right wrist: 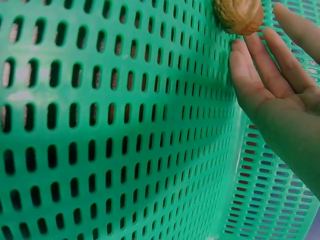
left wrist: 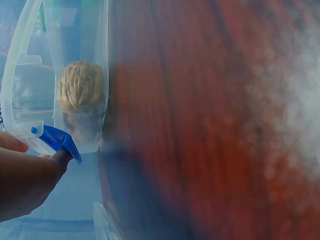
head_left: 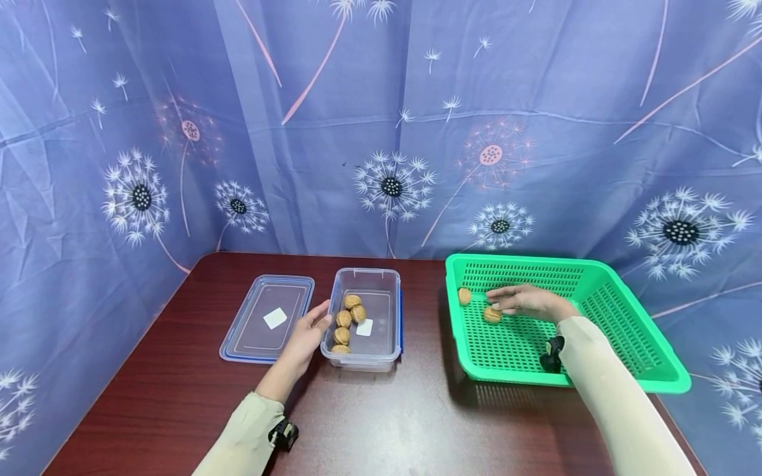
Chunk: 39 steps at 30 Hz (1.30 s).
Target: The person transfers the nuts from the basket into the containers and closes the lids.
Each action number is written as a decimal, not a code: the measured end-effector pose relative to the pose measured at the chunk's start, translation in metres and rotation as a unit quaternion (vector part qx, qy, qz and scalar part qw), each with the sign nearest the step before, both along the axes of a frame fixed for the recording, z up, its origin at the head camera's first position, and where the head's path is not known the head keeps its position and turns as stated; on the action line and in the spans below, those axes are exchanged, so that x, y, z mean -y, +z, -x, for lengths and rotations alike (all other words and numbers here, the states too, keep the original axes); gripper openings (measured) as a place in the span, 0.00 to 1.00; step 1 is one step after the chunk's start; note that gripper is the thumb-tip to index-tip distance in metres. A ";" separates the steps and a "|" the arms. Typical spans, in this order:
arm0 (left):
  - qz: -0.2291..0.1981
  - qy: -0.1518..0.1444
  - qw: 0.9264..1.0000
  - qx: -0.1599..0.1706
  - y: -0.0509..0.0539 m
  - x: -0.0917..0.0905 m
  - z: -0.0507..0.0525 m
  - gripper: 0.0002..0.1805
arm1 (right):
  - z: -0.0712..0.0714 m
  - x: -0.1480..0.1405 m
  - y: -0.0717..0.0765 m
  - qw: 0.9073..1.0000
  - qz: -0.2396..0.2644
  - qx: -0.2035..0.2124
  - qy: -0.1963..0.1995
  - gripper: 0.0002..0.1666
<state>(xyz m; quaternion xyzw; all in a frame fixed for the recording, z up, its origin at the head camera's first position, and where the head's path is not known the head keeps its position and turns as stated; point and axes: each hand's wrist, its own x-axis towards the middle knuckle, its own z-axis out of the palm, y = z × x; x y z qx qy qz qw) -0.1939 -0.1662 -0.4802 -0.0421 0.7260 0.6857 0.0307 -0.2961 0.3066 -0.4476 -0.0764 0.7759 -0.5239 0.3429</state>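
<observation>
The left hand [head_left: 305, 338] is gripping the near-side edge of the clear plastic container [head_left: 360, 361], thumb and fingers closing on its rim beside a blue latch [left wrist: 59, 139]. The container is standing upright on the table [head_left: 417, 413], immediately right of this hand. Inside it, five walnuts [head_left: 343, 318] are lying in a loose line along the wall closest to the left hand; a white square [head_left: 364, 328] is showing to their right. The clear lid [head_left: 253, 324] is lying flat to the left of the left hand, just beside it, and is bearing another white square patch.

The right hand [head_left: 528, 301] is reaching into the green basket [head_left: 506, 376], its fingers extending loosely and holding nothing. One walnut in the basket [head_left: 492, 315] is lying at its fingertips; whether they are touching it cannot be told. A second walnut [head_left: 464, 295] is resting farther left of the right hand, near the basket's left wall.

Both wrists are carrying black devices [head_left: 283, 434], and pale sleeves [head_left: 607, 377] are covering the forearms behind the hands. A blue curtain with dandelion prints [head_left: 309, 165] is hanging beyond both hands.
</observation>
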 end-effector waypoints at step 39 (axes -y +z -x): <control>-0.009 -0.002 1.000 -0.004 0.002 -0.001 -0.002 0.25 | 0.001 0.006 0.012 1.000 0.014 -0.006 -0.015 0.32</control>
